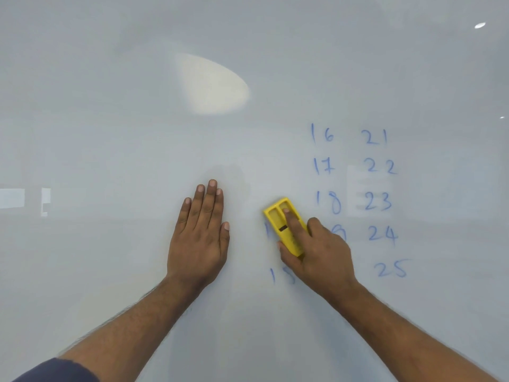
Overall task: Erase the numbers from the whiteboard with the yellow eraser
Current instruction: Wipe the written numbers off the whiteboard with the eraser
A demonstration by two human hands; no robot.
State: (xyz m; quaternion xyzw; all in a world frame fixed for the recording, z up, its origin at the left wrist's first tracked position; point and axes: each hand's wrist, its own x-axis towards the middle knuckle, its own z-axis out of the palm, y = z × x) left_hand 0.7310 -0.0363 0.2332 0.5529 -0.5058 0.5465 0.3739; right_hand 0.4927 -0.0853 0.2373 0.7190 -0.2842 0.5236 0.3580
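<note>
The whiteboard (137,119) fills the head view. Blue handwritten numbers (380,201) stand in two columns at the right: 16, 17, 18 and a partly hidden 19, then 21 to 25. A partial number (281,275) shows below the eraser. My right hand (322,252) grips the yellow eraser (283,224), index finger along its top, pressing it to the board left of the 19. My left hand (201,235) lies flat on the board, fingers together, holding nothing.
A bright oval light reflection (214,84) sits on the upper middle of the board. Faint reflections of room fixtures (45,201) show at the left edge. The board's left half carries no writing.
</note>
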